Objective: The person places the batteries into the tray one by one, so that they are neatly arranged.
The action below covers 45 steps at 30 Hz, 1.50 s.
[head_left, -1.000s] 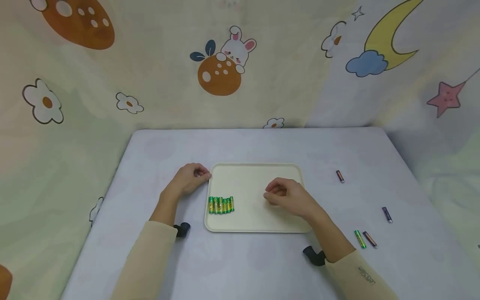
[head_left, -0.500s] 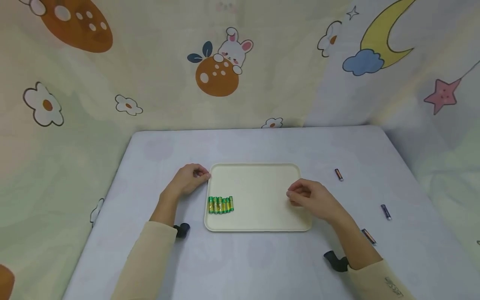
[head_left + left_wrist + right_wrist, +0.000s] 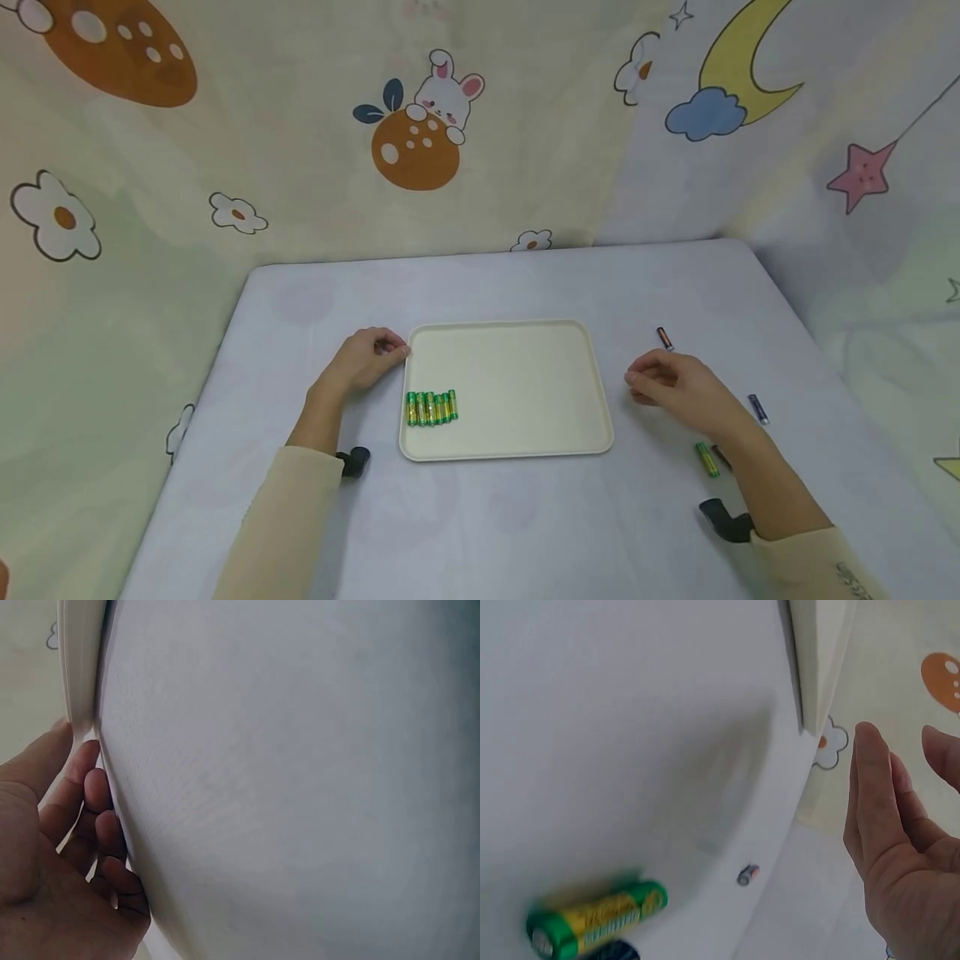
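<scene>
A cream tray lies on the table, with a row of several green-and-yellow batteries at its left side. My left hand is at the tray's left edge; in the left wrist view, its thumb and index finger pinch the rim. My right hand hovers over the table to the right of the tray and holds nothing. The right wrist view shows its thumb and fingers apart. Below this hand lies another green-and-yellow battery, with a dark battery beside it, partly hidden by the forearm.
A black-and-copper battery lies beyond my right hand, and a dark blue battery to its right. The white-covered table meets a printed cloth backdrop at the back and sides.
My right hand has moved right, from above the tray to the table beside it. My left hand has stayed at the tray's edge. The view has shifted slightly.
</scene>
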Available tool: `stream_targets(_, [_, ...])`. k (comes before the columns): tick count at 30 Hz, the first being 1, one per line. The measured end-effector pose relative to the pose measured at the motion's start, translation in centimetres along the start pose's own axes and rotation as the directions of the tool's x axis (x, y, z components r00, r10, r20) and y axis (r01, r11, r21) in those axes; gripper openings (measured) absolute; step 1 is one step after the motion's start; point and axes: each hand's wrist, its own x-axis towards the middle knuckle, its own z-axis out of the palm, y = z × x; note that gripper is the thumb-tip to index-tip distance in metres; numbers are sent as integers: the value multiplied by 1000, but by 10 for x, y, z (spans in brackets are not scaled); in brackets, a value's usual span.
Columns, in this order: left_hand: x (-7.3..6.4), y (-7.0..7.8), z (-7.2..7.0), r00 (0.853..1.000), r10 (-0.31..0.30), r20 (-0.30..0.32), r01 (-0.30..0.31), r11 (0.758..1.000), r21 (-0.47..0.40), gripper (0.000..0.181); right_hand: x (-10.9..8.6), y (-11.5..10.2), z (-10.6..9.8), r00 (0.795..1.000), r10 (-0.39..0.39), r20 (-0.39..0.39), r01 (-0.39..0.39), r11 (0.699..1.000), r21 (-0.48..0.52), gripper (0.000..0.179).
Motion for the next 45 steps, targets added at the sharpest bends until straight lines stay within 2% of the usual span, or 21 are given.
stream_targets(6, [-2, 2, 0, 1000, -2, 5, 2, 1000, -3, 32, -11, 11, -14, 1000, -5, -29, 2, 996, -88, 42])
stream_targets(11, [-2, 3, -2, 1000, 1, 5, -1, 1000, -1, 32, -23, 21, -22, 997, 57, -58, -69, 973, -220, 42])
stream_targets(16, [-3, 4, -3, 1000, -13, 12, 13, 1000, -6, 33, -34, 31, -27, 994, 96, -58, -109, 953, -283, 38])
stream_targets(30, [-1, 2, -1, 1000, -5, 15, 5, 1000, 0, 32, -62, 56, -37, 986, 166, -35, -167, 921, -351, 36])
stream_targets(39, [-2, 4, -2, 1000, -23, 16, 23, 1000, -2, 34, -62, 65, -28, 984, 173, -41, -176, 918, -354, 31])
stream_targets(45, [-2, 3, -2, 1000, -13, 15, 13, 1000, -2, 34, -61, 65, -21, 982, 178, -61, -188, 916, -356, 28])
